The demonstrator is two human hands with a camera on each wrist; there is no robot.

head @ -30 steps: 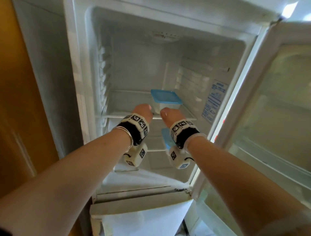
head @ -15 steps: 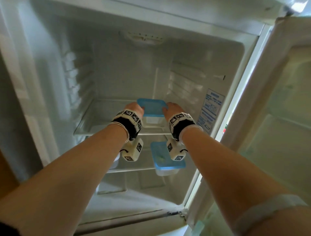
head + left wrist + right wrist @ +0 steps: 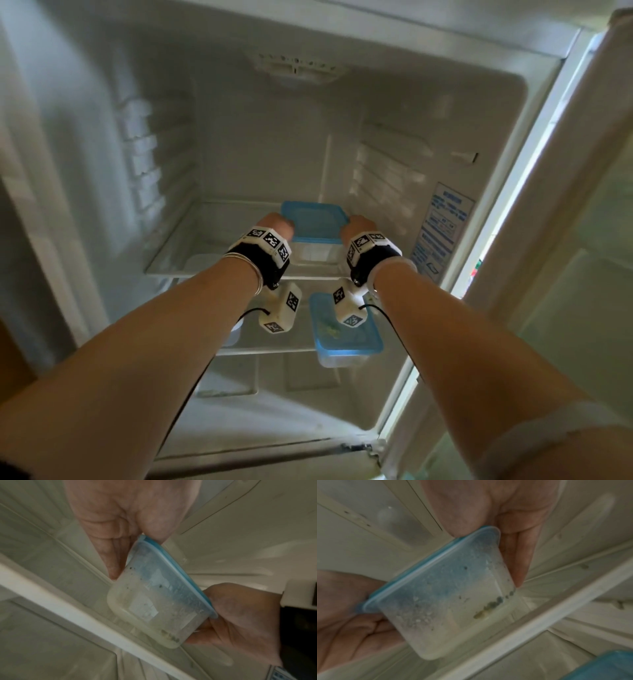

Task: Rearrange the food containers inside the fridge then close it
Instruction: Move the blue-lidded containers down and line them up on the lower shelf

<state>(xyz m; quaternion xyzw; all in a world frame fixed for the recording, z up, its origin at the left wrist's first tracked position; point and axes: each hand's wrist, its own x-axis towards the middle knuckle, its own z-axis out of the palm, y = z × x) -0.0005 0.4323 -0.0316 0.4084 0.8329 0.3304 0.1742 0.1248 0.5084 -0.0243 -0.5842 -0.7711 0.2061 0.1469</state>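
Observation:
A clear food container with a blue lid (image 3: 312, 222) is at the right of the fridge's top glass shelf (image 3: 191, 246). My left hand (image 3: 277, 224) grips its left side and my right hand (image 3: 354, 228) grips its right side. In the left wrist view my left hand (image 3: 137, 557) has its thumb on the lid edge and its fingers down the container (image 3: 159, 597) wall. The right wrist view shows my right hand (image 3: 488, 559) holding the container (image 3: 447, 601) the same way. I cannot tell whether it rests on the shelf or is just off it.
A second blue-lidded container (image 3: 346, 337) stands on the lower shelf at the right, under my right wrist; its lid (image 3: 607, 668) shows in the right wrist view. A pale container (image 3: 235, 330) sits partly hidden at the lower left. The fridge door (image 3: 582, 257) stands open on the right.
Both hands reached forward from the shelf's front edge to the blue-lidded container and took hold of its two sides. The head view drew closer to the fridge.

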